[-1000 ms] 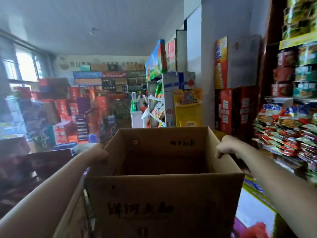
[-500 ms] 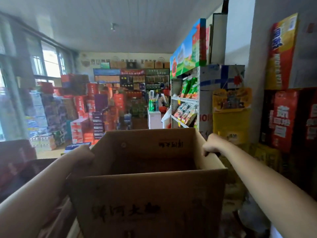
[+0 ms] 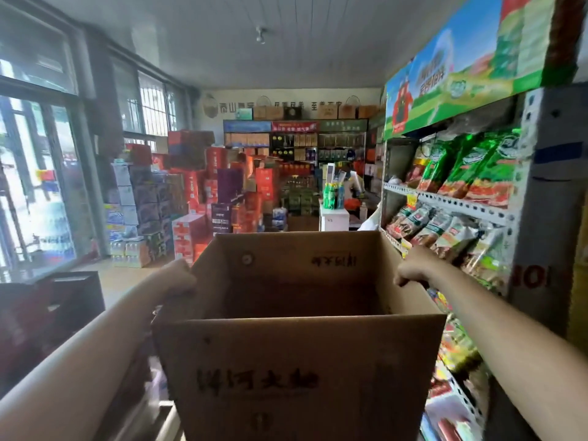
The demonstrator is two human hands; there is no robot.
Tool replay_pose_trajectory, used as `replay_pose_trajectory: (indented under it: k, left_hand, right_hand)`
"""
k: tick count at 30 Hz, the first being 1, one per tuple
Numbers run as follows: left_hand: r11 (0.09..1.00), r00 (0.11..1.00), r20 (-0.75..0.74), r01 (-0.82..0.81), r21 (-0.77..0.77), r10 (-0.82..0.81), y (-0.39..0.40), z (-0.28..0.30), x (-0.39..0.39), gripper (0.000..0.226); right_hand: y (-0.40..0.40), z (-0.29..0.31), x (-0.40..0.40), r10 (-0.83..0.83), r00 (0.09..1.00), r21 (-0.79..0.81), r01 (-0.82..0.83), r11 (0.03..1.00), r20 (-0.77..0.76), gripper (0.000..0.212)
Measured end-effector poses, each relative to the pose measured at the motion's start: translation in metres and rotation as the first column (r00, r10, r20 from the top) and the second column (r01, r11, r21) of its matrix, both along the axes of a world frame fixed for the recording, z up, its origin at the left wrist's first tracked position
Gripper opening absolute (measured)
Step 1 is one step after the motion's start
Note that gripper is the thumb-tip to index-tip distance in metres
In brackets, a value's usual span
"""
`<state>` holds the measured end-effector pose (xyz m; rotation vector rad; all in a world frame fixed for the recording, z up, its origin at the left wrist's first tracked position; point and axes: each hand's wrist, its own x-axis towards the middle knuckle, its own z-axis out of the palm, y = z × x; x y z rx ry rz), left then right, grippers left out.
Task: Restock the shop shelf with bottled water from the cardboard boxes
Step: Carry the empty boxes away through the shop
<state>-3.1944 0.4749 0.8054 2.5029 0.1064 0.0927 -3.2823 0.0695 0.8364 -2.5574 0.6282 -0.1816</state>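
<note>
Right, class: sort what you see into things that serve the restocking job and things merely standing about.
Job:
brown open-topped cardboard box
left hand gripping its left rim
right hand gripping its right rim

Standing about:
green snack packets on the perforated metal shelf
stacked red cartons
green bottles

Brown cardboard box (image 3: 299, 370) with dark printed characters; green-and-red snack packets (image 3: 471, 173); red cartons (image 3: 194, 186).
</note>
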Motion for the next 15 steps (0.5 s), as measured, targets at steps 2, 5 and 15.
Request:
replay_pose_trajectory:
  k: [2,5,15]
  left_hand:
    - [1.0,1.0,-0.01,-0.005,-0.023,0.005,0.0,-0.007,0.048,0.021]
    - [1.0,0.999,-0.042,0.004,0.011,-0.004,0.003,-0.019,0.126,0.022]
    - [0.976,0.997,-0.072,0.04,0.212,-0.026,-0.019,-0.01,0.417,0.041]
  right_hand:
    - [0.0,-0.011,0.051,-0.005,1.0,0.013,0.005,1.0,0.005,0.028]
    - [0.0,-0.028,0.132,0.001,1.0,0.034,-0.001,0.999,-0.013,0.032]
    - [-0.021,-0.037,0.409,-0.042,0.997,-0.02,0.04,0.999,-0.073,0.034]
